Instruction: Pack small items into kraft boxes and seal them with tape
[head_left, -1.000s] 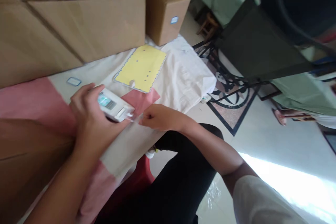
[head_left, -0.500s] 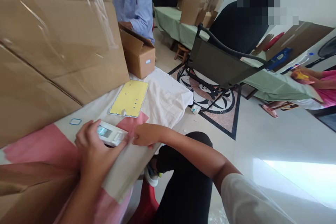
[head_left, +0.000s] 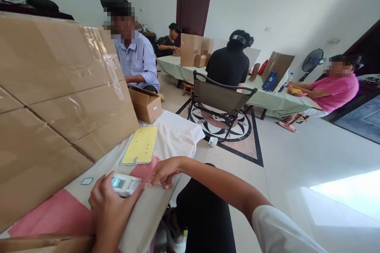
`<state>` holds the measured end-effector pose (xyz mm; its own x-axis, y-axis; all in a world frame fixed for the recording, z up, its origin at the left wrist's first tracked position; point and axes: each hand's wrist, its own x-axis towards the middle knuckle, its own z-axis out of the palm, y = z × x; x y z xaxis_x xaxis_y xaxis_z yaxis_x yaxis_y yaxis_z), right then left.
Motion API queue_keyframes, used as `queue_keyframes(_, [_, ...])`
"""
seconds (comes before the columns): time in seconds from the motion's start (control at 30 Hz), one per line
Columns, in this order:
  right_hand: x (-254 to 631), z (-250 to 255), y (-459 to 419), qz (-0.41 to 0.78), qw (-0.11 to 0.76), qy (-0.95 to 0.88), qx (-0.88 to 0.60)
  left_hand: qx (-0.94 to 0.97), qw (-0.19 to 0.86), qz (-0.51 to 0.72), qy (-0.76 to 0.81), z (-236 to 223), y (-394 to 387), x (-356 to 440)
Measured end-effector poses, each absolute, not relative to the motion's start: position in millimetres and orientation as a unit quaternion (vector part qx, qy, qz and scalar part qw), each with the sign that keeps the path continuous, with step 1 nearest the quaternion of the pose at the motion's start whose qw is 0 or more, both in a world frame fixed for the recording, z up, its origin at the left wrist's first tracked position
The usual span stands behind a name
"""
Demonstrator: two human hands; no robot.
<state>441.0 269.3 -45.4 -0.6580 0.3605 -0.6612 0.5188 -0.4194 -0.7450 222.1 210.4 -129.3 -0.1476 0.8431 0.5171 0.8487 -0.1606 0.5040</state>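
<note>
In my left hand [head_left: 108,201] is a small white box-shaped item [head_left: 126,185] with a bluish window on its upper face; my fingers and thumb grip its two ends just above the cloth-covered table [head_left: 166,134]. Close to the item's right end, my right hand [head_left: 163,172] has its fingers curled with the tips together, near my left thumb. What those fingertips pinch, if anything, is too small to make out. Beyond both hands lies a yellow sheet [head_left: 141,145] with a scalloped edge and a small whitish lump [head_left: 136,160] on it. A blue-outlined sticker [head_left: 87,181] is left of my left hand.
A tall cardboard partition [head_left: 59,99] borders the table's left. An open carton [head_left: 148,104] stands at the far end, near a person in a blue shirt [head_left: 138,59]. A folding chair [head_left: 221,95] and a small white box [head_left: 213,141] are on the floor. Other people sit at green-covered tables.
The view has tilted up, bringing more of the room in. My left hand still grips the white item; my right hand's fingers have shifted slightly beside it.
</note>
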Motion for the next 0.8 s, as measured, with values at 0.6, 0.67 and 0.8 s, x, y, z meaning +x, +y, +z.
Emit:
queue_keyframes(0.6, [415,-45,272,-0.778,-0.209,0.502,0.315,-0.522,0.052,-0.486,-0.699,-108,204,239])
queue_keyframes(0.67, [404,-39,278,-0.785,-0.232,0.488,0.303,-0.508,0.070,-0.515,-0.687,-102,202,238])
queue_keyframes(0.8, [389,-26,280,-0.792,-0.300,0.445,0.290,-0.500,0.048,-0.539,-0.676,-98,202,236])
